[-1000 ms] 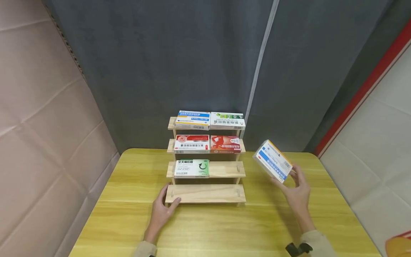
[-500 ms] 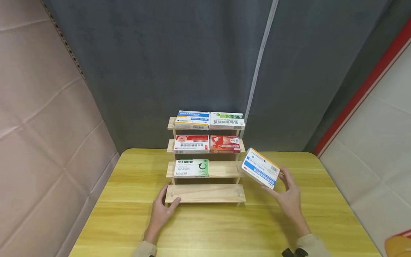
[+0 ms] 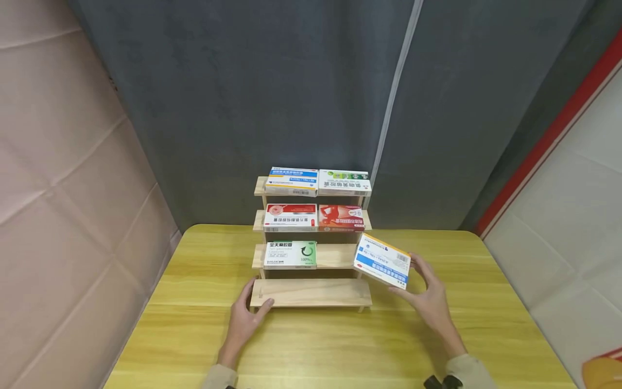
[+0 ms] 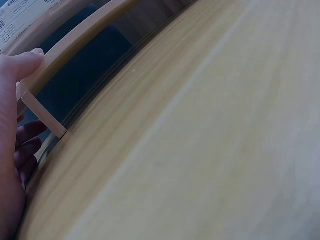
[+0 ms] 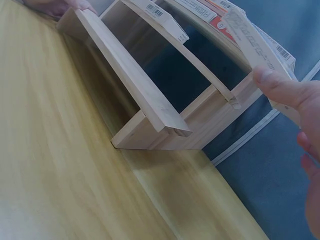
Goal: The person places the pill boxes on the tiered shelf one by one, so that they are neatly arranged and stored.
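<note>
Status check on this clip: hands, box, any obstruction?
Left hand rests on the rack's bottom step. Right hand grips the blue-white box, tilted, at the right end of the second step. Slot beside the green box is free.

Six medicine boxes show in all: five sit on the wooden stepped rack [image 3: 311,292] and one is off it. On the rack, two boxes are on the top step, a blue-and-white box [image 3: 291,181] and a green-and-white box [image 3: 344,182]; two are on the second step, a red-and-white box [image 3: 290,217] and a red box [image 3: 341,218]; one, a green box [image 3: 290,255], is on the third step. The sixth, a blue-striped box [image 3: 382,260], is in the air. The rack counts four steps. There is one table [image 3: 340,346] and two hands, the left hand [image 3: 246,319] and the right hand [image 3: 427,297].
</note>
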Available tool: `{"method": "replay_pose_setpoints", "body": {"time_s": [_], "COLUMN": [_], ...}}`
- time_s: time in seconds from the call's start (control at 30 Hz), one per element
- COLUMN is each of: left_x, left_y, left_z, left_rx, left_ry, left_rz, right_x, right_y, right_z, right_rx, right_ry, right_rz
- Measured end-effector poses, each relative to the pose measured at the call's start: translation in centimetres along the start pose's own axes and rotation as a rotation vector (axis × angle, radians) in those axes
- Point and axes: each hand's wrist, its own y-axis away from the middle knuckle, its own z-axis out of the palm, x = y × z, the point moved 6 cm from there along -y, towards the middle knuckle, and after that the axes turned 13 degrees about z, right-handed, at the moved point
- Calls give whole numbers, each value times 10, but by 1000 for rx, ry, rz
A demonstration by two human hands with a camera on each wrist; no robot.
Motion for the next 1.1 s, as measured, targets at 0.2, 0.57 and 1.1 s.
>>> {"method": "replay_pose_setpoints", "body": {"time_s": [0.2, 0.57, 1.1], "left_x": [-2, -2, -2], "left_y": [0, 0, 1], "left_z": [1, 1, 0], "left_rx": [1, 3, 0], "left_ry": [15, 16, -11], "left_rz": [3, 19, -7], "right_x": [-1, -6, -25], "right_y": [-3, -11, -25], "right_z": [6, 19, 42], "right_rx": [-48, -128, -232], "right_ry": [87, 58, 101], "right_rz": [-19, -38, -67]}}
